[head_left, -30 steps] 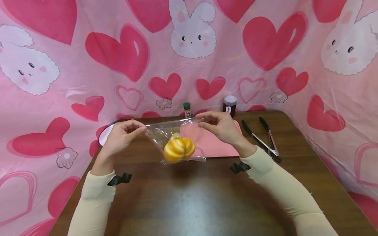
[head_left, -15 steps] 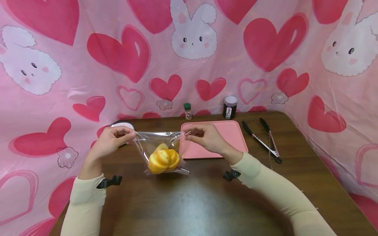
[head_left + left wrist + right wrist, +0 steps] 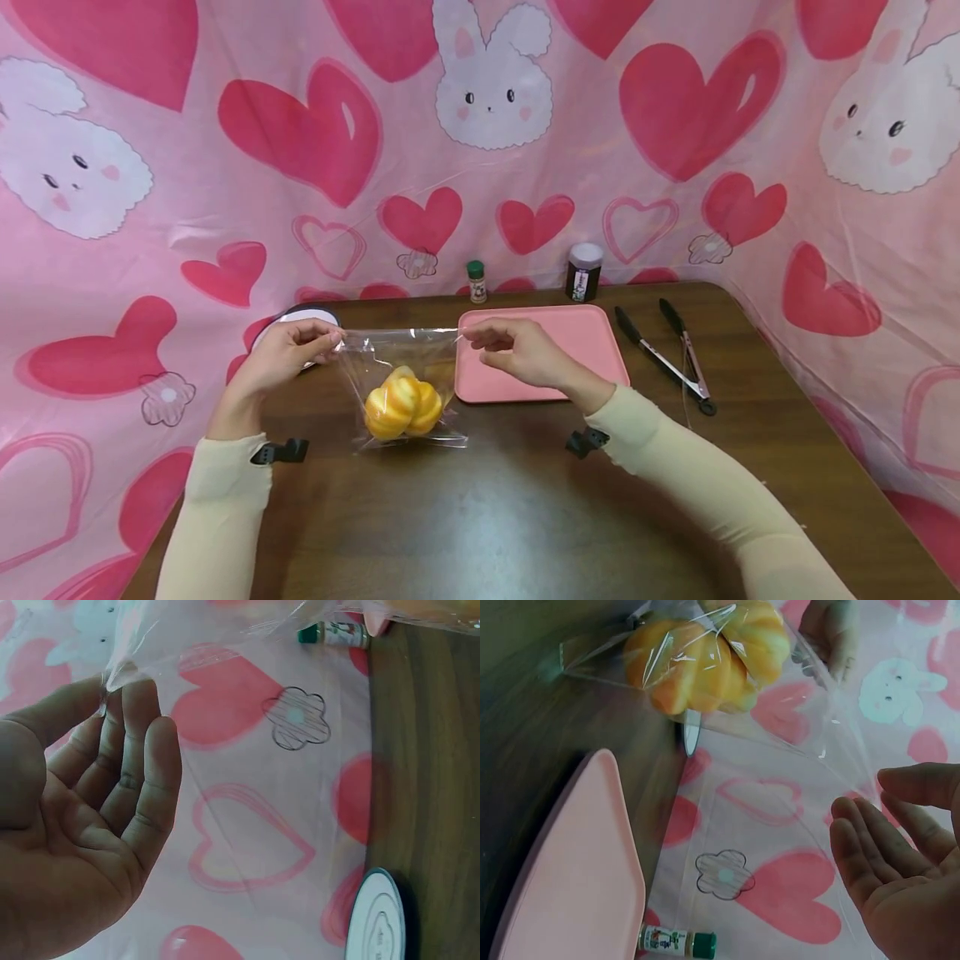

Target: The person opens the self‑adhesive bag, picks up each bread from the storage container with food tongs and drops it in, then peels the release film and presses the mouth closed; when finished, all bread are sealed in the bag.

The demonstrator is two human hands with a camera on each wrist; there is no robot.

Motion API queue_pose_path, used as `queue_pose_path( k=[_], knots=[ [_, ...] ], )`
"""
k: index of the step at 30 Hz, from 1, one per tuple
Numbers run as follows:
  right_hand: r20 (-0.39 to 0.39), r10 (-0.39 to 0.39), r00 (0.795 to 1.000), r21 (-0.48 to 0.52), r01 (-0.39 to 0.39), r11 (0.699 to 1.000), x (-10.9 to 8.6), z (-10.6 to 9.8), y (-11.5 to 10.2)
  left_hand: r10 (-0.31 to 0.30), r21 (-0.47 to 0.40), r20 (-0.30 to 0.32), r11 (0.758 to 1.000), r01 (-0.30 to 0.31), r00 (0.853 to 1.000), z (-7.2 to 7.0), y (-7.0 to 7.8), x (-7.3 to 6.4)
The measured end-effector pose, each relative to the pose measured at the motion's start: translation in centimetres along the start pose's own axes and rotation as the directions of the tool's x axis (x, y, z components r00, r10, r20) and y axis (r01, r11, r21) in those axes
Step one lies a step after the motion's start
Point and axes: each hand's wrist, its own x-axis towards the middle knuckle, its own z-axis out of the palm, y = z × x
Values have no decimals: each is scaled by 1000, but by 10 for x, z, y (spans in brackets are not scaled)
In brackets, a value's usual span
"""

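Observation:
A clear plastic bag (image 3: 431,350) hangs upright between my two hands, its top edge stretched nearly straight. Inside, at the bottom, sits a glossy yellow-orange lobed bread bun (image 3: 402,406). My left hand (image 3: 288,354) pinches the bag's upper left corner between thumb and index finger, as the left wrist view also shows; its other fingers curve loosely. At the upper right corner, my right hand (image 3: 521,352) holds the film by the thumb and index fingertips. The right wrist view shows the bun (image 3: 697,664) through the film, left of the right hand (image 3: 907,855).
A pink tray (image 3: 581,342) lies behind the right hand. Black-tipped metal tongs (image 3: 667,358) rest at the right. A green-capped shaker (image 3: 477,282) and a dark jar (image 3: 583,272) stand along the back. Behind the left hand lies a white, dark-rimmed dish (image 3: 315,315).
Both hands have brought the bag with the bun leftward and lower, mostly during the first half second. The bag's top edge has levelled, and the tray has come into fuller view.

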Motion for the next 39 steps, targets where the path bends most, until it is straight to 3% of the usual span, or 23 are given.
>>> queue_pose_path(
  k=[7, 16, 22, 27, 31, 35, 39],
  knots=[
    [-21, 37, 999, -53, -38, 998, -8, -15, 9, -14, -76, -62, 997, 9, 998, 8, -19, 19],
    [-69, 13, 998, -82, -19, 996, -21, -40, 29, -121, -137, -91, 985, 108, 988, 15, -42, 39],
    [-95, 22, 995, -62, -28, 998, -27, -52, 35, -214, -148, -62, 968, 203, 975, 21, -52, 45],
    [-102, 43, 994, -40, -47, 998, -30, -58, 36, -224, -142, 22, 964, 225, 974, 30, -57, 47],
    [-113, 46, 992, -36, -50, 998, -31, -60, 38, -211, -59, 120, 974, 219, 970, 37, -57, 46],
    [-126, 43, 991, -34, -47, 998, -31, -62, 42, -216, 101, 189, 975, 200, 958, 42, -53, 41],
    [-124, 47, 991, -27, -51, 998, -32, -65, 45, -161, 283, 217, 954, 96, 963, 46, -46, 39]
  ],
)
